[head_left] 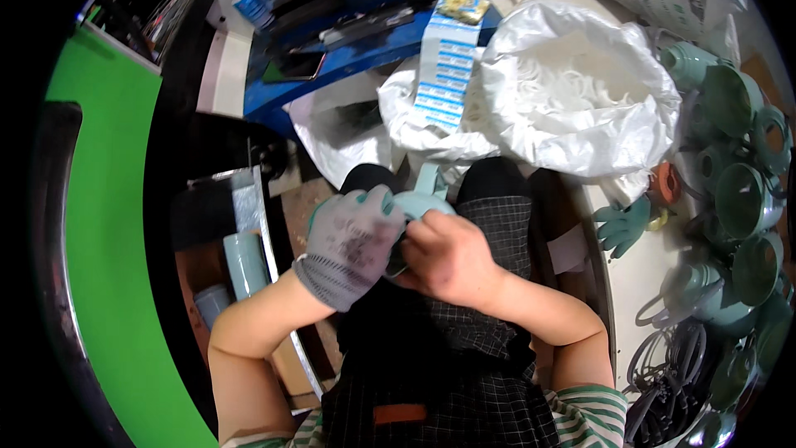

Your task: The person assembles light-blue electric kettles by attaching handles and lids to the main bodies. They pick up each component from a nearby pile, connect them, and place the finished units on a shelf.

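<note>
"Green surface [112,191] lies far to the left of the pale green part [425,202], and a white bench [623,282] runs along its right. Why hold the part so low?"

"It sits just over the lap [464,336], probably because the legs back it up and both elbows have room."

"And the hands?"

"Together, both closed on it. The left hand [358,228], in a grey glove [344,265], wraps the part's left side, seemingly as the steadying one. The right hand [452,255], bare, curls tightly against its near right side. The fingertips are hidden, so I can't tell exactly what they pinch."

"What about that green glove [623,226]?"

"It lies to the right of the part, perhaps off because bare fingers feel small details better."

"And the sacks?"

"The large white sack [580,149] stands beyond the part and to its right, mouth spread wide, so the white rings [568,83] inside look easy to scoop. A smaller white sack [444,143] is straight beyond the part, with a strip of labels [448,66] hanging over it, presumably in plain sight."

"Those green housings [736,199]?"

"Crowded well to the part's right, likely to save room."
</note>
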The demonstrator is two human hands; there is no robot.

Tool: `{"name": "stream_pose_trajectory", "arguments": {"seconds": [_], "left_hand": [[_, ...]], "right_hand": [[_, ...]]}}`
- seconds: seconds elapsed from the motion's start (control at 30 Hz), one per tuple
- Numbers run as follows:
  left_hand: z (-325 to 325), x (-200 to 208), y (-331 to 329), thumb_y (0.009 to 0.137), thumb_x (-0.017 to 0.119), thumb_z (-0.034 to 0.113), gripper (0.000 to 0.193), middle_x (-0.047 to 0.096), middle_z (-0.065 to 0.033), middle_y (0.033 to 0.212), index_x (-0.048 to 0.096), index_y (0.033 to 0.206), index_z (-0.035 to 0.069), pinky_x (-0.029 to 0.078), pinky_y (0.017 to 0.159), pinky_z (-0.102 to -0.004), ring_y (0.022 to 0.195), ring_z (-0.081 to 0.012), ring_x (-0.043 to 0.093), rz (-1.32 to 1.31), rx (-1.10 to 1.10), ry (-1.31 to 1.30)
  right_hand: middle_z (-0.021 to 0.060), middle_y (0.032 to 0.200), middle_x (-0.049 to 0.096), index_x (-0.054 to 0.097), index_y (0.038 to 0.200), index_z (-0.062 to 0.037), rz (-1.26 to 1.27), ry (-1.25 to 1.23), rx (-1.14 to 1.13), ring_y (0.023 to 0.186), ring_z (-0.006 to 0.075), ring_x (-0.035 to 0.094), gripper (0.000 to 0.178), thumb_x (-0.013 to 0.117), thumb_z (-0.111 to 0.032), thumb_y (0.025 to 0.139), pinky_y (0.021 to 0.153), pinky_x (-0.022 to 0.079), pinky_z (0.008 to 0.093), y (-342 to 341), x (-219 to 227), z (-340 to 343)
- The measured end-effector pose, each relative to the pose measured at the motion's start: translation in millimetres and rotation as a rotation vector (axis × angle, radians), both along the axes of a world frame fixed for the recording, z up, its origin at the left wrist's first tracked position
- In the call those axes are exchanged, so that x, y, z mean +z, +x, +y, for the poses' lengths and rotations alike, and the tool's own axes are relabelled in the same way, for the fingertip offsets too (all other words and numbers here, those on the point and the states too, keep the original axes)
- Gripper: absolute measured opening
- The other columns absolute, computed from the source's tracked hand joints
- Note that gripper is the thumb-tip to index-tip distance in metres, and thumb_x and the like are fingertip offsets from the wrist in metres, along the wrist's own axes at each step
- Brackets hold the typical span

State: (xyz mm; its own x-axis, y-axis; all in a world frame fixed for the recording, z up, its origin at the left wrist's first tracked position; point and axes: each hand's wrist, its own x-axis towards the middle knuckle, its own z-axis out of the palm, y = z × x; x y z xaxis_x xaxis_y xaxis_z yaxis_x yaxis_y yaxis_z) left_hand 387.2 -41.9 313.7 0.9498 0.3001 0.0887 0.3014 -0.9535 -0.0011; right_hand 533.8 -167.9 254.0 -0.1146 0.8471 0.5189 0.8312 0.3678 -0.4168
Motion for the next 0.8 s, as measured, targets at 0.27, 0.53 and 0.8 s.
{"name": "stream_pose_trajectory", "arguments": {"seconds": [0.27,0.53,0.8], "left_hand": [[11,-43,9,0.088,0.080,0.021,0.043,0.066,-0.0144,0.124,0.064,0.125,0.006,0.055,0.089,-0.0370,0.102,-0.0267,0.069,-0.686,0.041,-1.236],[-14,-98,14,0.092,0.071,0.034,0.048,0.068,-0.0149,0.116,0.064,0.134,0.013,0.057,0.088,-0.0402,0.097,-0.0308,0.069,-0.373,-0.561,-0.852],[207,-220,202,0.079,0.085,0.029,0.071,0.066,-0.0147,0.128,0.054,0.138,0.003,0.054,0.095,-0.0343,0.114,-0.0239,0.065,-0.631,0.534,-1.313]], "right_hand": [[0.0109,0.103,0.061,0.062,0.099,-0.0062,0.088,0.324,-0.279,0.080,0.0243,0.058,0.050,0.086,-0.043,0.076,0.066,0.048,0.0377,45,0,-61],[0.0129,0.125,0.059,0.047,0.142,0.0002,1.256,-0.627,-0.754,0.111,0.0217,0.057,0.072,0.072,-0.040,0.087,0.098,0.046,0.0369,62,13,-202],[0.0238,0.145,0.053,0.048,0.129,0.0005,1.194,-0.609,-0.434,0.135,0.0287,0.050,0.058,0.078,-0.020,0.083,0.116,0.036,0.0418,75,19,-199]]}}
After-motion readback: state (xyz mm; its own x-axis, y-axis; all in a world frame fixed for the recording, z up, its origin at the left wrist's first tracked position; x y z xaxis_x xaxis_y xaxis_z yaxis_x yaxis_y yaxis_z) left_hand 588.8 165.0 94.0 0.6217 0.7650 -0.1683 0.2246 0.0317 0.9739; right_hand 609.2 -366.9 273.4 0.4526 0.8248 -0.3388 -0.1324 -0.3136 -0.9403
